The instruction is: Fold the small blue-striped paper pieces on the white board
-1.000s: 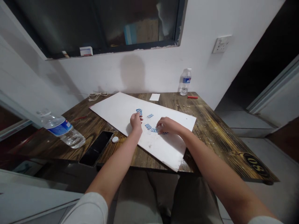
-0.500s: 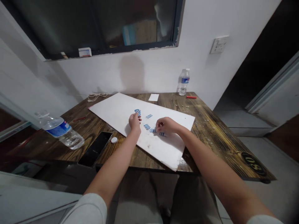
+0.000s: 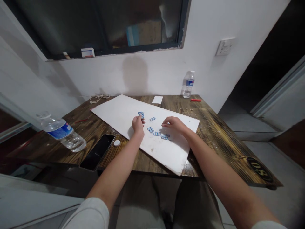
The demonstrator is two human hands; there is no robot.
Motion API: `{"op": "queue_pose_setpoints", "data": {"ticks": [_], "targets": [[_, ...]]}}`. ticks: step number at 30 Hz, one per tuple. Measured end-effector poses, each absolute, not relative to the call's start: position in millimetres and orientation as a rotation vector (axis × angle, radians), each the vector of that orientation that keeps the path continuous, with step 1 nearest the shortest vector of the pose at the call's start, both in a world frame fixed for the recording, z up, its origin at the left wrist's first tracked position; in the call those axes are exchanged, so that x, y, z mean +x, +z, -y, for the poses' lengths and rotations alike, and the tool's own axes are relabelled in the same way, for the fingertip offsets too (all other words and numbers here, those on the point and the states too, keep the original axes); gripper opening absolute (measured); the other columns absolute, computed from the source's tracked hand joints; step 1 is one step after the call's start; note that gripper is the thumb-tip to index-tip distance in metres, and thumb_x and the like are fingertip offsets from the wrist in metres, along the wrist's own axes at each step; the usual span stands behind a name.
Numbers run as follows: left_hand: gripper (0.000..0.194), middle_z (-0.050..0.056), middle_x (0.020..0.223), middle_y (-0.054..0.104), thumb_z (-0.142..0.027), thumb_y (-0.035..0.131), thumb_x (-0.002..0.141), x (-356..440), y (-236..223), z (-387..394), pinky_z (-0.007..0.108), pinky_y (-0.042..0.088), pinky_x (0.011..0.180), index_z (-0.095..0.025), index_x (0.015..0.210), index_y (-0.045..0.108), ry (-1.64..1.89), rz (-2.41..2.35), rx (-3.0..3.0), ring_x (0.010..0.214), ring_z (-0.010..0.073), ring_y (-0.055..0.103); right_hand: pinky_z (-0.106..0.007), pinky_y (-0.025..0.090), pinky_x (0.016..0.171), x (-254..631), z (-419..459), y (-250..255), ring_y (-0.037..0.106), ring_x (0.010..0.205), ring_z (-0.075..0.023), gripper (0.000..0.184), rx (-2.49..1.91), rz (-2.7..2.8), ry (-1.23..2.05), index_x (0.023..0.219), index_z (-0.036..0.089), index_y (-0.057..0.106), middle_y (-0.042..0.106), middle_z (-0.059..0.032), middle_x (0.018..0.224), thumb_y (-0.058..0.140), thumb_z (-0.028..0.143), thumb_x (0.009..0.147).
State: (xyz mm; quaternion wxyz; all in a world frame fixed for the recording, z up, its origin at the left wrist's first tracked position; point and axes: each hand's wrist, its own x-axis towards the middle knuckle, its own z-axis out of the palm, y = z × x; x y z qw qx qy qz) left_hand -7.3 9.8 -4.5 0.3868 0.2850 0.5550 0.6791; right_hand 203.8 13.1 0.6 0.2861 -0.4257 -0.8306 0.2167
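Small blue-and-white rectangular cards lie scattered on a large white board (image 3: 166,152). A small stack of them (image 3: 141,114) sits right at the fingertips of my left hand (image 3: 138,124), whose fingers are curled; I cannot tell whether they grip it. My right hand (image 3: 174,124) rests on the board with its fingers apart, holding nothing. Just in front of those fingers lies a short overlapping row of cards (image 3: 162,135). Two more cards (image 3: 150,129) lie between my hands, and another (image 3: 152,119) lies further back.
The board lies on a dark wooden table (image 3: 214,143). A black phone (image 3: 97,152), a white cap (image 3: 116,143) and a lying water bottle (image 3: 62,133) are on the left. At the back are an upright bottle (image 3: 189,84), a red marker (image 3: 195,100), white paper (image 3: 157,100) and a cable (image 3: 98,98).
My right hand has drawn back to the right, uncovering the cards at its fingertips, and more of them now show in an overlapping row. My left hand has stayed nearly still.
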Motion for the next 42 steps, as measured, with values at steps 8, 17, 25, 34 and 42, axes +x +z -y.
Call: {"op": "queue_pose_setpoints", "data": {"ticks": [8,17,25,34,42], "targets": [[0.016,0.0,0.072,0.06,-0.034,0.058,0.075,-7.8,-6.2,-11.8,0.019,0.031,0.047,-0.019,0.077,0.057,1.74,-1.409,0.714,0.054,0.0078,0.05,-0.036,0.044,0.088,201.8,0.1,5.4,0.055,0.1,-0.0251,0.027,-1.003,2.476,0.546,0.089,0.024,0.077,0.068,-0.0077,0.1,0.084,0.033,0.065],[0.013,0.0,0.07,0.06,-0.033,0.057,0.076,-5.2,-5.4,-10.3,0.02,0.029,0.046,-0.02,0.074,0.054,1.715,-1.428,0.78,0.053,0.0084,0.05,-0.028,0.046,0.071,197.2,2.4,7.3,0.062,0.081,-0.0189,0.016,-1.223,2.594,0.691,0.079,0.022,0.075,0.071,-0.0037,0.087,0.079,0.017,0.064],[0.015,0.0,0.071,0.06,-0.033,0.059,0.075,-4.1,-5.2,-10.1,0.018,0.03,0.045,-0.019,0.073,0.055,1.695,-1.409,0.831,0.054,0.0082,0.05,-0.026,0.043,0.062,199.5,9.9,20.2,0.059,0.065,-0.0135,0.009,-1.105,2.286,1.099,0.073,0.018,0.067,0.067,-0.0002,0.068,0.072,0.024,0.069],[0.026,0.001,0.064,0.058,-0.042,0.073,0.065,7.5,1.7,0.1,0.018,0.029,0.045,-0.018,0.07,0.062,1.489,-1.25,1.177,0.056,0.0097,0.051,-0.027,0.041,0.062,186.9,10.5,19.4,0.054,0.064,-0.0123,0.035,-0.902,1.493,1.169,0.073,0.016,0.067,0.066,-0.0017,0.07,0.079,0.048,0.062],[0.036,-0.001,0.054,0.055,-0.05,0.077,0.061,13.7,5.3,7.0,0.022,0.032,0.047,-0.016,0.067,0.068,1.323,-1.118,1.426,0.05,0.0083,0.046,-0.025,0.035,0.051,177.1,8.1,12.1,0.046,0.051,-0.0093,0.032,-0.883,1.264,1.163,0.069,0.018,0.062,0.059,0.0017,0.055,0.079,0.044,0.061]]}}
